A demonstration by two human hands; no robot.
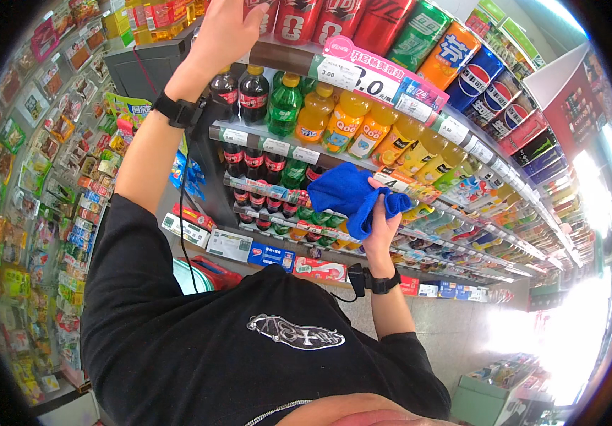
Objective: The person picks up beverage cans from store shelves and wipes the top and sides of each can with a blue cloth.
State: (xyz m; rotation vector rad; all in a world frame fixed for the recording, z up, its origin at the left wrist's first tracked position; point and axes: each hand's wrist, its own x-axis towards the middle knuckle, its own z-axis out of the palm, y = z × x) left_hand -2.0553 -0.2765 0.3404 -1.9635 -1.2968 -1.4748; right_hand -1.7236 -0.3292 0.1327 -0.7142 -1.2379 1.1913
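My left hand (231,26) is raised at the top edge, in front of the top shelf, beside a row of large red cola cans (298,21). Its fingers are partly cut off by the picture's edge, so whether it touches or holds a can cannot be told. My right hand (383,226) grips a bunched blue cloth (340,191), whose loose part hangs to the left before the shelf edge. Behind the cloth are price labels (391,181) and rows of bottled drinks. Orange drink bottles (343,125) and a green soda bottle (284,106) stand on the shelf above it.
Green, orange and blue drink cans (476,77) continue rightward along the top shelf. A grey shelf end panel (141,69) stands at the left, near racks of packaged snacks (34,160). Boxes (271,255) line the shelf's base. A thin black cable (182,213) hangs beside my left arm.
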